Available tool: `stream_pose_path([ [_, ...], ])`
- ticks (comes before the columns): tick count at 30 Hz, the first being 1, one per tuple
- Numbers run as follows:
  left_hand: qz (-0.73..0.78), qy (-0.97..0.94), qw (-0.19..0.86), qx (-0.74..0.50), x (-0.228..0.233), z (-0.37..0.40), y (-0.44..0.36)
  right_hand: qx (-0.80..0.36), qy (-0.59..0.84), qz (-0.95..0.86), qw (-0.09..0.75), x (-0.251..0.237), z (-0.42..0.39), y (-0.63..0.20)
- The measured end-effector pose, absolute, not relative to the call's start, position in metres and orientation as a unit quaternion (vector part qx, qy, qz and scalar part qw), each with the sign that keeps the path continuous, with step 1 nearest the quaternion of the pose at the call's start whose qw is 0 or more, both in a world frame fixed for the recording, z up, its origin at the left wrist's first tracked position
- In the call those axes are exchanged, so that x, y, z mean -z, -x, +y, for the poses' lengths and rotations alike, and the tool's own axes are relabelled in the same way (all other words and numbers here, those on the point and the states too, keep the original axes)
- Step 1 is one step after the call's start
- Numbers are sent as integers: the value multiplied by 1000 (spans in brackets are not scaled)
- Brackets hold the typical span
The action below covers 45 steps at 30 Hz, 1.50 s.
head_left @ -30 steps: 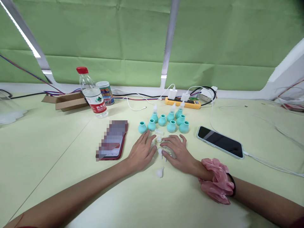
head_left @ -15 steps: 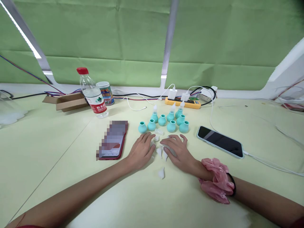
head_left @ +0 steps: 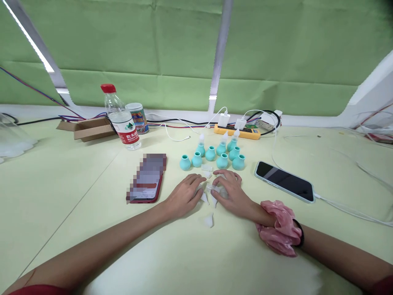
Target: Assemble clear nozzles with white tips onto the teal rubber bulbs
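Note:
My left hand [head_left: 183,197] rests on the table with its fingers curved and apart, partly around a small translucent piece under its fingertips. Opposite it, my right hand [head_left: 232,193] arches over more translucent pieces, fingers spread and bent, the fingertips close to a clear tube-like piece [head_left: 211,187]. Several pointed translucent tips lie between and below the hands, among them a lone tip [head_left: 208,220] nearest me. Just beyond the fingers are a clear cylindrical piece [head_left: 206,167] and several teal bulbs [head_left: 184,163]; three of the bulbs carry translucent tips on top.
Left of the hands lies a phone in a red case [head_left: 159,192]; a second phone [head_left: 285,182] is charging at the right. Behind stand a water bottle [head_left: 129,136], a can [head_left: 138,119], an open cardboard box [head_left: 93,130] and a yellow power strip [head_left: 238,132] with cables.
My right fingers have bent more and drawn slightly away from the left hand. The small translucent pieces between the hands have shifted. The view has tilted a little.

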<state>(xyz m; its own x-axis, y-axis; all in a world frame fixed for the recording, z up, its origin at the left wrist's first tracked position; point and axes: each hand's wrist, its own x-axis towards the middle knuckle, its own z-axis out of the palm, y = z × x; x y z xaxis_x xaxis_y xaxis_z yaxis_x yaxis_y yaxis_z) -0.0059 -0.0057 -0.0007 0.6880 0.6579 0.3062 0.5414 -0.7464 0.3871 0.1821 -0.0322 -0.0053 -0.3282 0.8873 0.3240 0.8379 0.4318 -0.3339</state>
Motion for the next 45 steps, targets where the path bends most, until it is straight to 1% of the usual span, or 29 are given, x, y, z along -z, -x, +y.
stream_pose_path([
  [5,319,-904,118,-258,3,-5,7,-25,521,-803,289,7,-32,-182],
  [10,323,-911,91,-241,5,-3,6,-4,489,-790,369,8,-31,-182],
  [14,346,-894,106,-265,6,-1,6,-27,415,-794,443,8,-34,-182],
  [17,358,-877,119,-298,6,0,7,-49,342,-811,473,8,-36,-182],
  [20,352,-880,123,-296,4,-2,7,-46,316,-821,472,8,-36,-182],
  [23,380,-881,126,-254,2,-4,6,-46,323,-819,473,9,-34,-182],
  [26,430,-860,156,-225,1,-3,5,-57,327,-814,477,9,-34,-182],
  [29,448,-843,190,-230,2,0,5,-74,333,-816,467,9,-35,-182],
  [34,450,-828,213,-257,3,4,6,-71,348,-820,449,9,-35,-182],
  [38,425,-836,192,-289,3,2,7,-53,348,-819,454,10,-34,-182],
  [42,337,-858,147,-358,5,-1,8,-47,343,-820,457,9,-35,-182],
  [45,259,-850,138,-438,5,-3,6,-42,324,-828,456,8,-35,-182],
])
